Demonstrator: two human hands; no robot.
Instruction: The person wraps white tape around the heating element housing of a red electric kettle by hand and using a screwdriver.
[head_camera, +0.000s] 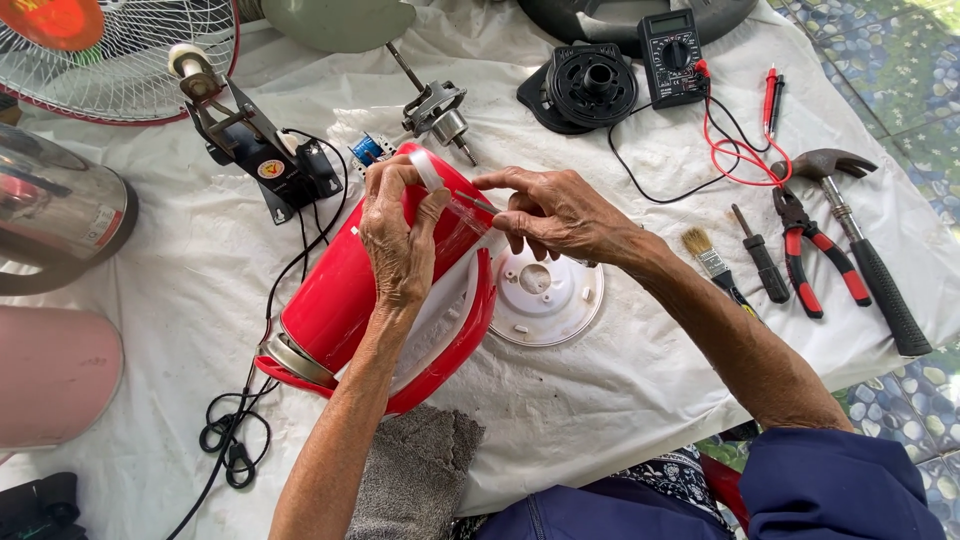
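Note:
A red electric kettle (335, 300) lies on its side on the white cloth, handle toward me. My left hand (398, 240) grips its upper body near the white top edge. My right hand (555, 212) pinches a thin metal tool (478, 203), its tip touching the kettle just beside my left fingers. A round white base plate (545, 298) lies right of the kettle, below my right hand.
A black multimeter (672, 55) with red leads, a black round part (590, 85), red-handled pliers (815, 255), a hammer (865, 250), a screwdriver (762, 258) and a brush (708, 255) lie to the right. A fan motor assembly (260, 150), a steel kettle (55, 215) and a fan grille (120, 50) sit left. A grey towel (420, 470) is near me.

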